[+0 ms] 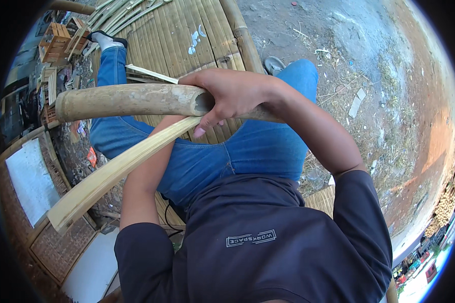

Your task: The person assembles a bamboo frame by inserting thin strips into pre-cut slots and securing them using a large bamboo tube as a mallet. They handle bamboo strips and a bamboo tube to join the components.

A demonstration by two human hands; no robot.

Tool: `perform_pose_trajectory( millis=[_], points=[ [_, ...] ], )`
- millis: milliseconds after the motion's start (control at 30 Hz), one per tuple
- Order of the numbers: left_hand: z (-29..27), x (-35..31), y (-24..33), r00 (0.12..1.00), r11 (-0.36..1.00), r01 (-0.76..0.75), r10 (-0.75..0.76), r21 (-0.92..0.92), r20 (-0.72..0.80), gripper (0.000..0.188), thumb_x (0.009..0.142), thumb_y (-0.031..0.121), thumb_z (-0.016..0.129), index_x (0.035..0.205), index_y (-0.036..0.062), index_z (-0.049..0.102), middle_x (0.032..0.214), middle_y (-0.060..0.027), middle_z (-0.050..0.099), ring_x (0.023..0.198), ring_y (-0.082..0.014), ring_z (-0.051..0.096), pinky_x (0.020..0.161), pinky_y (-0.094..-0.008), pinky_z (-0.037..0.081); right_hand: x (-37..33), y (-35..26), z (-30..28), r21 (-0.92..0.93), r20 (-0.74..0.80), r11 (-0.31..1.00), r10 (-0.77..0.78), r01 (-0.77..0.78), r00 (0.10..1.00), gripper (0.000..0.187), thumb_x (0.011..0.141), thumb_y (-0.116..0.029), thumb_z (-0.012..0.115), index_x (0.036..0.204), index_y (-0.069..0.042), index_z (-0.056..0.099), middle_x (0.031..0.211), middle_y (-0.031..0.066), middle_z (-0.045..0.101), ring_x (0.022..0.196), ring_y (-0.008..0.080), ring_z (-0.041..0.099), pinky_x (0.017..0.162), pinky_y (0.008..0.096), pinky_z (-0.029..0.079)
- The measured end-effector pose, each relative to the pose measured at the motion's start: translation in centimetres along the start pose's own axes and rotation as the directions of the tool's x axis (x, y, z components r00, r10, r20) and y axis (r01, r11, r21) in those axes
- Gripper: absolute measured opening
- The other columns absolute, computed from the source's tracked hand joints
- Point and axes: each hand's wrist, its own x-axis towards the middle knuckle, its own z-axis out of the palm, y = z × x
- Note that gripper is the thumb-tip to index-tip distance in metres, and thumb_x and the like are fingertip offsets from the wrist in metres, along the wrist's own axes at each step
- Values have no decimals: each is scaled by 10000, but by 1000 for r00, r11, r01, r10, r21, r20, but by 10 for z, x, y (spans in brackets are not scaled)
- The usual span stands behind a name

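Note:
A thick bamboo pole (131, 100) lies across my thighs, its hollow end facing right. My right hand (232, 93) is closed at that end, covering part of it, with the thumb over the upper end of a pale split bamboo strip (121, 164). This strip slants down to the left, beneath the pole and over my left forearm (151, 169). To the right of my right hand, a further length of bamboo (265, 114) shows under the wrist. My left hand is hidden behind the pole and strip. A thin pale strip (151, 73) sticks out left of my right knuckles.
I sit astride a slatted bamboo platform (172, 40) with a bamboo edge rail (240, 33). Long split strips (121, 15) are piled at its far left. Wooden crates (54, 43) stand beyond my left foot. Dirt ground (338, 60) with scattered scraps lies to the right.

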Motion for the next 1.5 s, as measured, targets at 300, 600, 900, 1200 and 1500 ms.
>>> perform_pose_trajectory(
  millis=[300,600,900,1200,1500],
  points=[
    [-10,-13,22,969,913,245,-241,-325,54,497,833,245,803,1265,92,610,1127,-104,690,1077,-276,664,925,-421,555,9,5,6,193,-202,979,-21,61,979,668,778,-207,895,1271,57,530,815,57,666,641,116,627,594,262,537],
    [-4,-13,-4,970,929,-224,241,294,-25,440,770,242,869,1164,151,695,1152,-44,702,1119,-231,647,993,-420,524,15,2,17,230,-165,970,-35,73,986,601,799,-167,881,1259,34,550,845,49,678,678,96,622,585,252,533],
    [-8,-14,10,970,887,-177,230,426,-77,370,767,95,811,1118,140,705,1201,-41,680,1165,-265,625,1027,-419,493,12,3,17,242,-227,968,-6,62,974,650,778,-192,900,1282,11,543,935,51,686,684,93,626,587,240,531],
    [-9,-18,23,972,889,-109,189,445,-140,533,800,298,793,1290,157,636,1290,-55,651,1257,-287,579,1099,-445,443,9,-4,31,207,-317,975,-6,76,948,724,775,-179,902,1354,-5,503,929,28,691,688,84,633,606,244,538],
    [0,-20,0,959,990,-27,-14,-141,-282,556,871,241,727,1395,156,561,1399,-79,585,1329,-275,525,1135,-414,412,7,-6,45,-20,-452,989,-138,145,881,820,738,-172,924,1405,3,480,1124,98,690,985,148,664,840,321,561]
  ],
)
